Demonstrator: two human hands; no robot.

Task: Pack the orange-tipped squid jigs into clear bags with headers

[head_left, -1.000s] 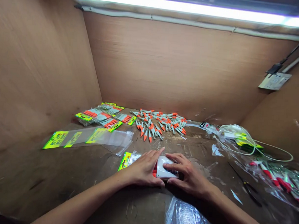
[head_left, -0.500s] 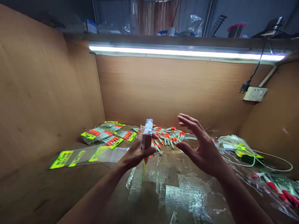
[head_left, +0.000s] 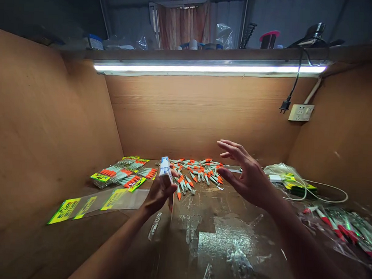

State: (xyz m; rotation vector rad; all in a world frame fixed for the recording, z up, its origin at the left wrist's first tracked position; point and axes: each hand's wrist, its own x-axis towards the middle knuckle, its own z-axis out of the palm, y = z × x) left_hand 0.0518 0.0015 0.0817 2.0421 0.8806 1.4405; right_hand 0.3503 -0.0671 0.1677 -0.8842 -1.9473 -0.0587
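My left hand [head_left: 156,196] is closed around a narrow white-and-blue box [head_left: 165,168], held upright above the table with one end facing me. Something thin and reddish shows just under that hand, too small to name. My right hand [head_left: 248,179] hovers to the right, fingers spread and nothing in them. Behind and between the hands lies a loose pile of orange-and-white fishing lures [head_left: 200,169]. Left of my left hand, clear bags with yellow header cards [head_left: 64,210] lie overlapped in a row. Beyond them are filled lure packets [head_left: 119,173].
A lit tube lamp [head_left: 207,69] runs under the shelf [head_left: 165,54]. At right lie a plastic bag with yellow cards [head_left: 290,181], a white cord [head_left: 340,193] and red-and-white lures in plastic [head_left: 339,226]. A plug [head_left: 285,105] hangs near the socket [head_left: 301,113]. Clear tape covers parts of the table [head_left: 221,244].
The view has shifted, so the surroundings sit further left. The box in my left hand has tilted slightly and moved left. My right hand remains raised and spread.
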